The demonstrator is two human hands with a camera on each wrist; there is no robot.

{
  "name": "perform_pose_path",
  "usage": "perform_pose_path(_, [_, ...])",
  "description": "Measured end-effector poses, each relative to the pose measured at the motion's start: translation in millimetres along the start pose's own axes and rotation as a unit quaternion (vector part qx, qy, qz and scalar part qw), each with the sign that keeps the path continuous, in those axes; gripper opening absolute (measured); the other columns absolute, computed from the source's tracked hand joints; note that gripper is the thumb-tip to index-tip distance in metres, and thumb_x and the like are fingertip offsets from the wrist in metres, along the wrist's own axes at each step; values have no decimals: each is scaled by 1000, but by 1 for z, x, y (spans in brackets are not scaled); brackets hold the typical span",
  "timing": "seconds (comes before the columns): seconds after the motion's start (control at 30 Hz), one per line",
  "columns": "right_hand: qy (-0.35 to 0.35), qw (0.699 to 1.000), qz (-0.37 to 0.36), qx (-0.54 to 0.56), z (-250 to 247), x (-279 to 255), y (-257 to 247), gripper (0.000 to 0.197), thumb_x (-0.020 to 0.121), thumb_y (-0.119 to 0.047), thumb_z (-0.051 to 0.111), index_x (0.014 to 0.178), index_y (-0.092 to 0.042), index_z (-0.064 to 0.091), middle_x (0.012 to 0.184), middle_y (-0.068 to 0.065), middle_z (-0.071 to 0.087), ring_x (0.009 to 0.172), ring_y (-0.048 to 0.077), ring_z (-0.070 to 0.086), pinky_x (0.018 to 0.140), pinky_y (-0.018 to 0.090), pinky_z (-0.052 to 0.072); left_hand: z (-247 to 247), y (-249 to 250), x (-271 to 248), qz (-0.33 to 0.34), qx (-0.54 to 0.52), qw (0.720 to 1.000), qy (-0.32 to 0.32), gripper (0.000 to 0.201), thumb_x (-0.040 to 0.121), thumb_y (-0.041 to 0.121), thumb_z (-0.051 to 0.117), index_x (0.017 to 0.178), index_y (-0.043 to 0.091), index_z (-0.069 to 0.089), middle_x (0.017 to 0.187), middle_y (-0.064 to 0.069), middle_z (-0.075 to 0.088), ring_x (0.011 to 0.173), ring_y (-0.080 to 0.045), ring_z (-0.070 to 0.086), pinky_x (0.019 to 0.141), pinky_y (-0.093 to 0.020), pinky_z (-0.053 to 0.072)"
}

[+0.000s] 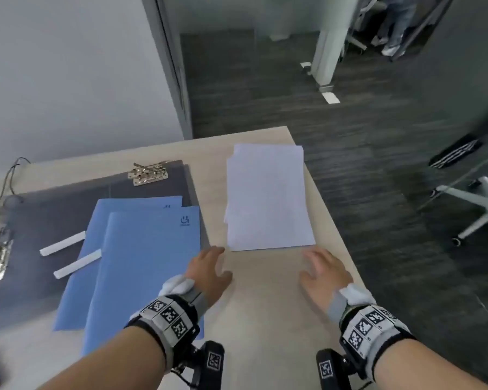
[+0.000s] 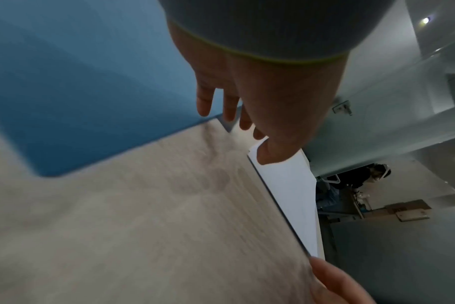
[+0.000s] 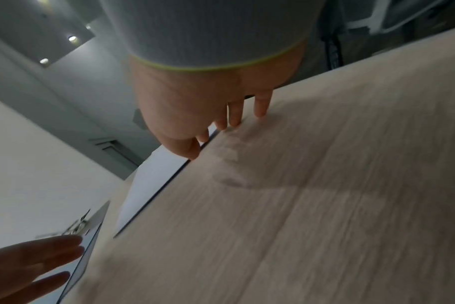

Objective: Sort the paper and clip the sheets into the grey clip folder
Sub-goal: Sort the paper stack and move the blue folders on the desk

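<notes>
Both hands, left (image 1: 209, 267) and right (image 1: 326, 270), hovered open-fingered, each grip empty, at the loose paper stack (image 1: 268, 198) near the worktop's (image 1: 265, 305) right edge; an uneven push could fan sheets overboard.

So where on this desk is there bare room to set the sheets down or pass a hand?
Bare wood lies in front of the paper stack, around the left hand and right hand. A narrow strip runs between the stack and the blue folders. The left side is crowded: the blue folders overlap the open grey clip folder, with two white strips on them.
</notes>
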State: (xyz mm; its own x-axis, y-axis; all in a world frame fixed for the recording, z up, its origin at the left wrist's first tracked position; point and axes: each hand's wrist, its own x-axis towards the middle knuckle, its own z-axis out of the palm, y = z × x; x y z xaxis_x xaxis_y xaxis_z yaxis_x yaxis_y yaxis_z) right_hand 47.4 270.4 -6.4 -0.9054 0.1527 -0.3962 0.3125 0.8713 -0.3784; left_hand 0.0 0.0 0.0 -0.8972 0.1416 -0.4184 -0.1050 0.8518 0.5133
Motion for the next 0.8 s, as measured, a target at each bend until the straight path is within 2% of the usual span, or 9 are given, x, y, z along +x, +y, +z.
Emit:
perform_pose_path(0.1, [44,996,13,76,-1,7,-1,46,88,-39,47,133,-35,46,147,-17,38,130,16,41,104,36,39,1,14,32,-22,31,998,51,74,91,37,60,155,27,22,165,3,14,149,-27,18,121,-44,22])
perform_pose_path(0.2, [68,977,47,199,-3,23,2,46,89,-30,51,135,-30,49,143,-11,46,129,17,44,107,34,37,9,37,63,-48,63,996,32,81,92,43,55,156,30,8,167,3,-1,152,-26,5,121,-47,20])
perform_pose_path(0.3, [65,949,87,295,-11,38,-3,49,88,-27,53,137,-31,49,140,-5,53,127,17,50,106,37,41,22,47,75,-57,110,992,7,81,91,49,50,155,32,4,166,5,-10,153,-24,-2,120,-50,20])
perform_pose_path(0.47, [63,915,127,378,-17,47,-6,41,89,-28,52,130,-35,54,131,-7,59,112,14,59,92,33,47,34,50,64,-38,140,989,-12,81,90,47,45,155,32,-1,164,7,-19,152,-18,-14,124,-47,7])
perform_pose_path(0.5, [73,902,135,403,-19,48,-5,37,89,-26,52,125,-33,57,126,-9,63,106,13,61,88,33,49,36,49,61,-32,140,990,-16,81,90,47,45,155,33,-1,163,8,-20,151,-17,-16,124,-46,5])
perform_pose_path(0.57, [77,868,166,462,-25,52,-4,31,88,-22,54,118,-31,60,113,-7,66,93,15,64,83,42,56,37,50,53,-16,133,991,-20,78,90,45,45,155,36,2,163,11,-18,151,-17,-16,124,-45,3])
perform_pose_path(0.63, [46,827,202,523,-28,55,-3,28,89,-18,55,115,-27,60,104,-4,65,88,19,64,77,48,60,37,51,44,8,132,991,-30,74,91,44,45,154,40,7,164,13,-16,151,-16,-15,124,-44,1])
perform_pose_path(0.67, [27,820,213,530,-29,55,-2,25,89,-17,56,112,-25,61,101,-1,65,87,22,64,73,48,61,37,51,38,18,131,991,-37,73,91,43,45,153,41,8,163,14,-15,151,-16,-16,123,-43,-1])
perform_pose_path(0.8, [-17,846,221,485,-29,55,1,15,91,-17,56,103,-23,63,93,5,65,78,29,63,61,39,58,39,45,24,45,120,991,-40,71,88,42,48,152,41,16,165,14,-8,151,-13,-14,123,-41,-2])
